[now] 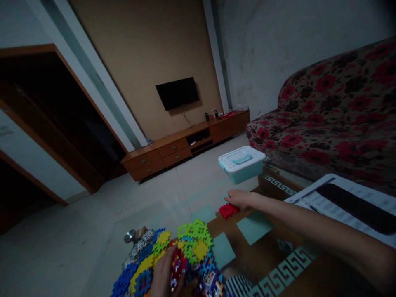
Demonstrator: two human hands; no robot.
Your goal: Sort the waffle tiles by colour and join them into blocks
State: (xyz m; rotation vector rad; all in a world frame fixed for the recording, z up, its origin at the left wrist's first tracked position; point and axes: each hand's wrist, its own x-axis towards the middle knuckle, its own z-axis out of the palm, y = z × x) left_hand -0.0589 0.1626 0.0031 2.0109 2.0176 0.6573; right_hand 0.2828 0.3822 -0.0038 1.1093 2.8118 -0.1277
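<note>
Colourful interlocking plastic pieces lie in a heap on the glass table, with lime green pieces [196,231], yellow ones [148,264] and blue ones [123,282] among them. At the heap's near side my left hand [163,272] is curled against red pieces [177,266] with printed patterns; its lower fingers are partly hidden. My right arm stretches across the table. There my right hand [239,199], fingers bent, grips a small group of red interlocking pieces [229,210] at the tabletop, apart from the heap.
A lidded turquoise box [244,175] stands beyond my right hand. Printed sheets [340,185] with a black case [355,206] and a pen lie at the right. A flowered sofa [324,119], a low wooden cabinet [173,148] and a wall television [177,94] are farther off.
</note>
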